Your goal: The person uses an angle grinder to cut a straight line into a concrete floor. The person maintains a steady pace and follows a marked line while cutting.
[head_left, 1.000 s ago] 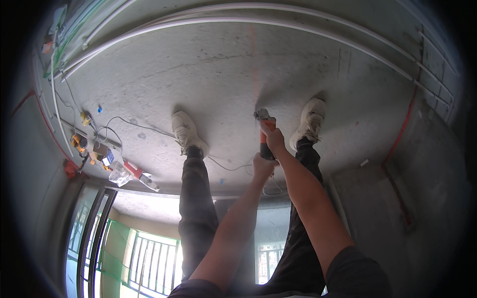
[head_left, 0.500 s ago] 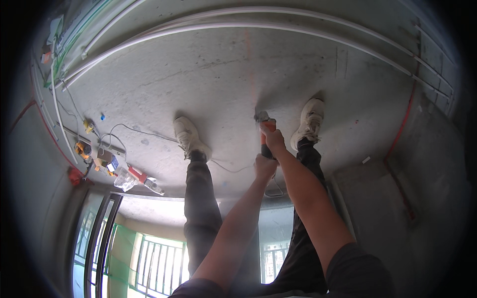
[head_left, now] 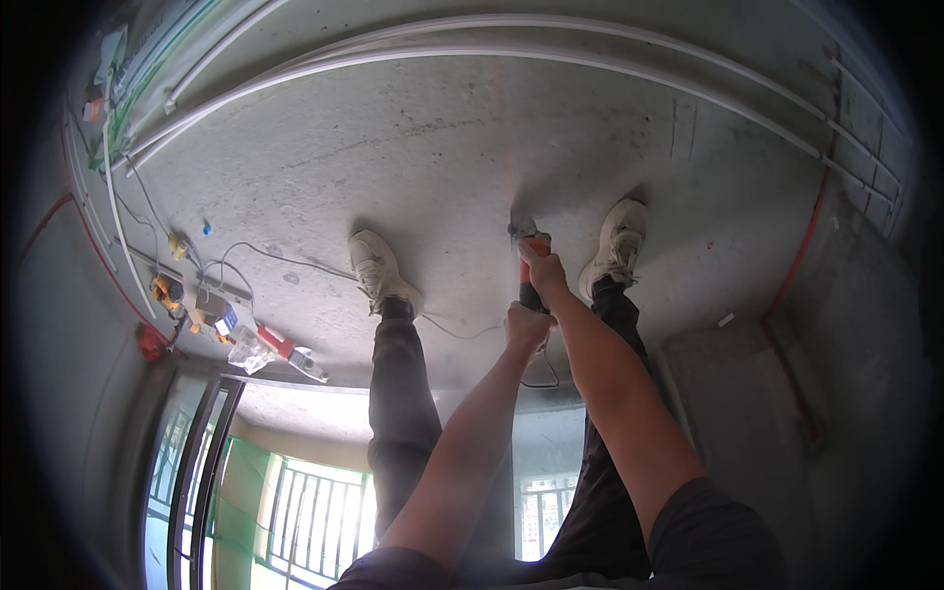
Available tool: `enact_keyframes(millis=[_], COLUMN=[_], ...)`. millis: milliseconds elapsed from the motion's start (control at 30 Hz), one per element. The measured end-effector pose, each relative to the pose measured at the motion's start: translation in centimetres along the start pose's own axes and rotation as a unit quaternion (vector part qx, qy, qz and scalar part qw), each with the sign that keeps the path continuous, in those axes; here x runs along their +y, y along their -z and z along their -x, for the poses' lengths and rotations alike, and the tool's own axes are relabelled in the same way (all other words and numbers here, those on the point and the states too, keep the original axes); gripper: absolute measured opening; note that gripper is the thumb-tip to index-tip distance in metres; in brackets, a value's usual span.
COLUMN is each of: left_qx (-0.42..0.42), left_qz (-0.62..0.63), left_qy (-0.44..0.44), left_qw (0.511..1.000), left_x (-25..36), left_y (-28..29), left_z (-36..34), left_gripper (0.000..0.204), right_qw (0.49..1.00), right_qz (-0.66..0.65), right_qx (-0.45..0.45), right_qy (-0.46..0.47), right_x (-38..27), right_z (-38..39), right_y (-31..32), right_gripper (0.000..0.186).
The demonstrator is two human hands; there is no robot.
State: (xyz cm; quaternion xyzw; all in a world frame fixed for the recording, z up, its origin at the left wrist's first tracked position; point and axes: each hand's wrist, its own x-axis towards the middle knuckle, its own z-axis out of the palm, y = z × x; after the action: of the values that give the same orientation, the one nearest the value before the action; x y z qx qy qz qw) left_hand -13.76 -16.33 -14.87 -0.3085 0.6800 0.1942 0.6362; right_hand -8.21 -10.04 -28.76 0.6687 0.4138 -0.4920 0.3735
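I hold an orange and black angle grinder (head_left: 535,258) with both hands, low over the grey concrete floor between my feet. My right hand (head_left: 547,275) is closed around its orange body near the head. Behind it, my left hand (head_left: 527,325) wraps round the dark rear end. The grinder's metal head (head_left: 519,228) is at the floor by the lower end of a faint red line (head_left: 503,128). Haze blurs the spot, so I cannot tell how deep the disc sits. A grey cord (head_left: 457,336) runs across the floor to the left.
My pale shoes (head_left: 379,270) stand on either side of the grinder. Long white pipes (head_left: 472,51) lie across the far floor. On the left are a red and grey power tool (head_left: 280,344), a yellow tool (head_left: 165,290), a small box and a plastic bag. Behind me is a glass door (head_left: 202,472).
The whole view has shifted slightly right and down. My hands keep the same grip, and the grinder stays at nearly the same place on the floor.
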Motion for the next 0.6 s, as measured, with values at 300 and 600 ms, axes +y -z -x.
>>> enact_keyframes(millis=[300, 600], left_qx=[-0.005, -0.003], left_qz=[-0.011, -0.024], left_qy=[0.021, 0.010], left_qw=[1.000, 1.000], left_x=[0.6, 0.8], left_y=[0.1, -0.3], left_z=[-0.3, -1.1], left_gripper=[0.050, 0.055], right_qw=[0.997, 0.998], right_qz=[0.000, -0.020], right_qx=[0.069, 0.052], right_qy=[0.030, 0.043], right_x=[-0.5, 0.2], right_z=[0.6, -1.5], right_y=[-0.1, 0.5], right_gripper=[0.094, 0.096])
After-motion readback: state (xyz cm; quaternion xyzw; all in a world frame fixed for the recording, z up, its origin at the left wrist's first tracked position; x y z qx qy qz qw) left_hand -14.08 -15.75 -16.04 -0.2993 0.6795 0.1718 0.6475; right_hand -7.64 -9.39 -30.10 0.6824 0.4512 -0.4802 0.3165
